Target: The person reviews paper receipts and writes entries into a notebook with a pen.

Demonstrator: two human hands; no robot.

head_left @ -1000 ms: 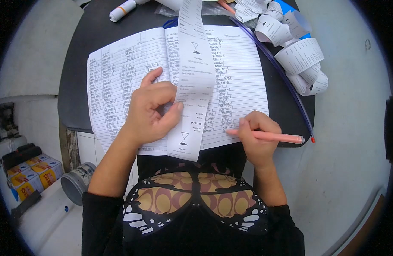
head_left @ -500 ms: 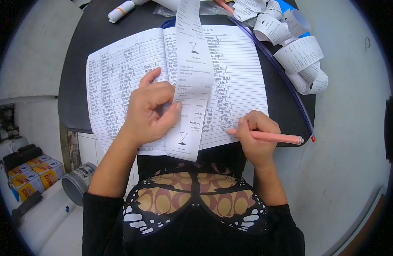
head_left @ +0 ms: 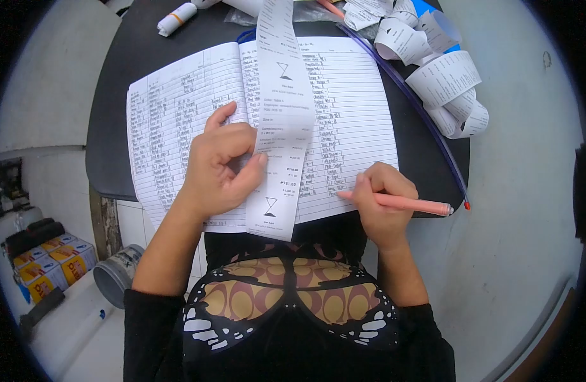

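Note:
An open lined notebook [head_left: 363,121] with handwritten columns lies on the dark table. Over its middle runs a long printed receipt strip [head_left: 283,95], reaching past the notebook's top and bottom edges. My left hand [head_left: 226,162] pinches the strip's left edge between thumb and index finger, the little finger lifted. On the lower right page, my right hand [head_left: 388,200] is closed around a salmon-pink pen [head_left: 411,204]. The pen's tip touches the page at the end of a written column. Part of the writing is hidden under the strip and my left hand.
Curled receipt strips [head_left: 446,79] are heaped at the table's upper right, beside a long dark purple zip strip [head_left: 417,105]. A rolled paper with a rubber band [head_left: 177,19] sits at the upper left. On the left stand a grey bucket [head_left: 118,270] and yellow-and-white boxes [head_left: 57,264].
More letters show at the pen tip on the right page. The notebook and receipt strip have shifted very slightly left; both hands keep their grips.

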